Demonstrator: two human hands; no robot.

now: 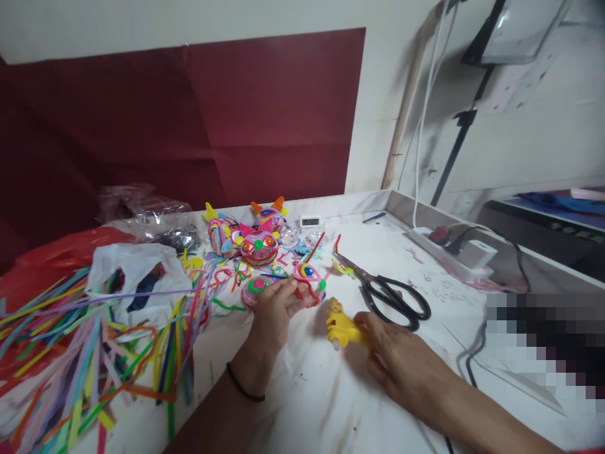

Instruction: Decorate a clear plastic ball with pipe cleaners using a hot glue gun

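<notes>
My left hand point(276, 309) rests on the white table and grips a small pink pipe-cleaner piece with a coloured eye point(308, 276) by its edge. A green and pink coiled disc point(258, 285) lies just left of the fingers. My right hand point(390, 353) lies on the table holding a yellow glue gun point(344, 328), its nozzle pointing left and down. A black band sits on my left wrist.
Black scissors point(392, 295) lie open behind my right hand. Finished pipe-cleaner figures point(258, 243) stand farther back. A heap of loose coloured pipe cleaners point(89, 353) and plastic bags point(137, 271) fills the left. A power strip point(454, 252) with cables and a small digital display point(311, 221) sit at the back right.
</notes>
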